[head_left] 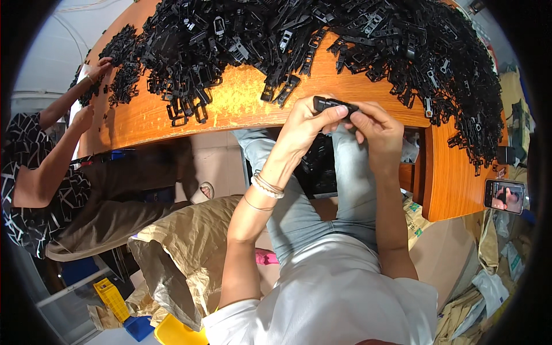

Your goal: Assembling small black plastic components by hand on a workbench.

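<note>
Black plastic buckle part (332, 104), pinched end to end between the left hand (307, 123) and the right hand (374, 129), sits just off the near edge of an orange wooden table (241, 103). A heap of similar black clips (322, 34) spreads toward twelve o'clock, and a co-worker's hand (100, 68) sorts at ten o'clock. Held over the lap rather than the tabletop, the piece could likely slip from the fingertips and drop toward the crumpled brown sack (184, 241) at seven o'clock.
</note>
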`<state>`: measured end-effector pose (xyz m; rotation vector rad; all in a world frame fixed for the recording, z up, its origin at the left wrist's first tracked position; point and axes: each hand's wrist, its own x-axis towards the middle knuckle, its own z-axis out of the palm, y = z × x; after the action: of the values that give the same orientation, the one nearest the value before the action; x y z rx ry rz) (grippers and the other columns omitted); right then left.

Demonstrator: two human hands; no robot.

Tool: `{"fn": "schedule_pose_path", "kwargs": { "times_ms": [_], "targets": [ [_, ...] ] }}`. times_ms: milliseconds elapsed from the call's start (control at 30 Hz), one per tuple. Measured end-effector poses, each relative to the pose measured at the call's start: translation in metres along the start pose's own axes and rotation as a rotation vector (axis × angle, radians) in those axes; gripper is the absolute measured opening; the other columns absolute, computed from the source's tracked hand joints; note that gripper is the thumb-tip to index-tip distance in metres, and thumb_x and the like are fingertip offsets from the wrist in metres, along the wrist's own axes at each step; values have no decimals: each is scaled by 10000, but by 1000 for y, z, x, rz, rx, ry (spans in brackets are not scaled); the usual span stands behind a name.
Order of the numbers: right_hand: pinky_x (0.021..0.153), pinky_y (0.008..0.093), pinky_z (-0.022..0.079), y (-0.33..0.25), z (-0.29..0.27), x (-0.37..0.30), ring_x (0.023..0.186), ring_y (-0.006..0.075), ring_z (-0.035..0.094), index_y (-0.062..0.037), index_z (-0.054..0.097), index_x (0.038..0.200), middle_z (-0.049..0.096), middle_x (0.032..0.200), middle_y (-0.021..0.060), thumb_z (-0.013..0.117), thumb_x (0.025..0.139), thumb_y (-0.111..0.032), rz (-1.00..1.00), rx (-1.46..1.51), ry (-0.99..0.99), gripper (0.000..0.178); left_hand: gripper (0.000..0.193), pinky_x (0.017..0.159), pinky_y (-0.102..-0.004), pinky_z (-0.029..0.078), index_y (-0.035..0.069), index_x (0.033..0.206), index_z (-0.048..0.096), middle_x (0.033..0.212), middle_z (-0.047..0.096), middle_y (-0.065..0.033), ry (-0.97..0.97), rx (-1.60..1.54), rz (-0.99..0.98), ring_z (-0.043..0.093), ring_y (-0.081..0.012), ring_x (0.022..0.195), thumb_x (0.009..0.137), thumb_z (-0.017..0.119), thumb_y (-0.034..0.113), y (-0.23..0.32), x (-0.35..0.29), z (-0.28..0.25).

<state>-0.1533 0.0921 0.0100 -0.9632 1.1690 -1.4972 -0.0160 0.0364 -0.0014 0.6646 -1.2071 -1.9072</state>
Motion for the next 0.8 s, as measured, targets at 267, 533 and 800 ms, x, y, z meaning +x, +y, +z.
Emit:
{"fn": "schedule_pose_path", "kwargs": {
  "times_ms": [267,533,800],
  "targets": [
    [486,174,402,-4,-9,4,727,132,570,80,577,996,555,949,111,511,819,0,-9,-21,-112,205,175,481,-190,301,31,705,570,610,491,5,-2,-27,19,396,-48,526,813,595,167,2,1,6],
    [485,181,405,0,-1,2,675,112,533,84,577,989,554,965,110,501,828,-3,-69,22,-106,198,259,473,-183,316,52,660,544,548,452,27,141,-27,23,360,-38,487,842,570,235,6,-2,11],
    [580,213,494,24,-6,6,746,156,604,91,527,1032,593,916,145,471,857,-35,61,52,104,223,289,522,-315,416,-22,704,571,588,542,-116,211,820,146,533,-212,533,814,587,244,14,28,-4]
  ]
}}
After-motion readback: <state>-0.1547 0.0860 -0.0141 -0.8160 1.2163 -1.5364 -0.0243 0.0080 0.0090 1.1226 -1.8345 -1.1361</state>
